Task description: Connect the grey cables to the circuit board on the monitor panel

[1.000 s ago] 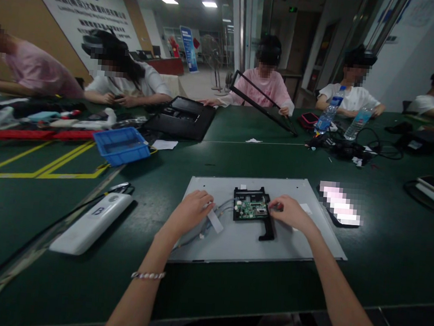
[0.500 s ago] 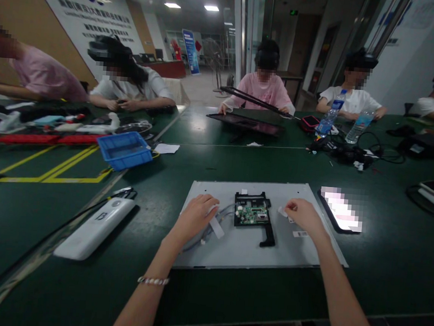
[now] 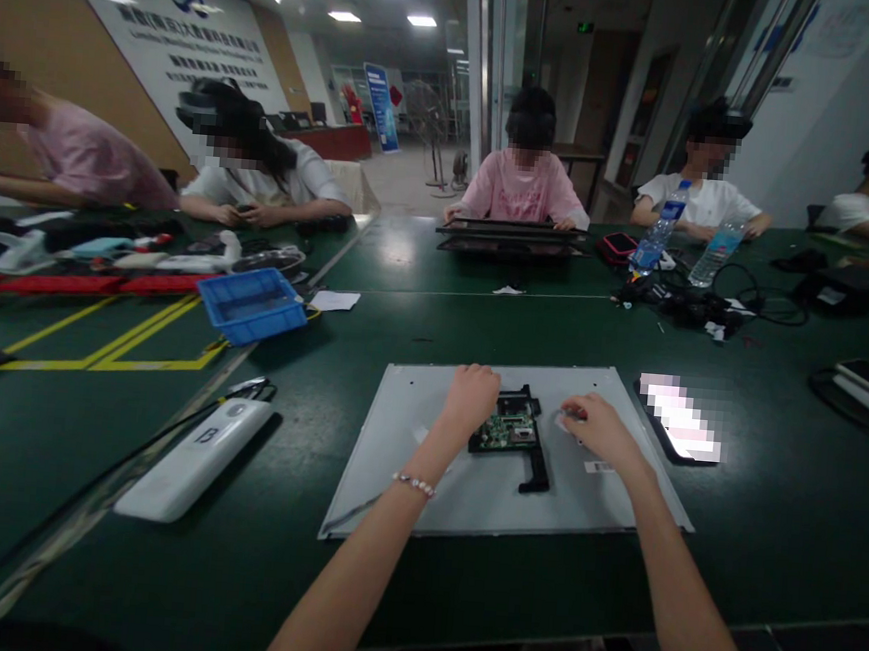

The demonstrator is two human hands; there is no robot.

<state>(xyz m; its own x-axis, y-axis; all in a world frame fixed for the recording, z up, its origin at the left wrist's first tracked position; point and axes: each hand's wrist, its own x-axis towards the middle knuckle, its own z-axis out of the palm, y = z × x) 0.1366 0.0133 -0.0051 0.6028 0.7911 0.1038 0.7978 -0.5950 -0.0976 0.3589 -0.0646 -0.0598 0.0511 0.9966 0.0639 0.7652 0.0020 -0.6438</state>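
1. Across the pale metal panel [image 3: 578,507], reaching inward with both bare hands, one from each side.
2. At the near-left part of the black bracket [image 3: 536,469], bending the left hand [image 3: 472,397] downward, fingers curled and bunched; cannot tell from the back of it whether gripping anything.
3. To the right of the bracket, above the panel, pinching a small pale piece [image 3: 564,419] between thumb and fingers of the right hand [image 3: 598,426]; too blurred to name further.
4. Around the middle of the panel, set within the bracket: green circuit board [image 3: 511,430], partly overlapped in view by the left hand.
5. Along the panel's near-left corner, running under the left forearm: grey cable [image 3: 358,510]. Near the right wrist, stuck on the panel: printed label [image 3: 599,468].
6. Beneath everything, spreading wide: dark green table [image 3: 519,593]. Just beside the panel's right edge, lying flat: phone [image 3: 679,420]. Well to the left: white oblong device [image 3: 194,462], and beyond it, blue basket [image 3: 254,323].
7. Across the table, touching dark flat parts [image 3: 512,239] with both hands: person in pink [image 3: 525,187].
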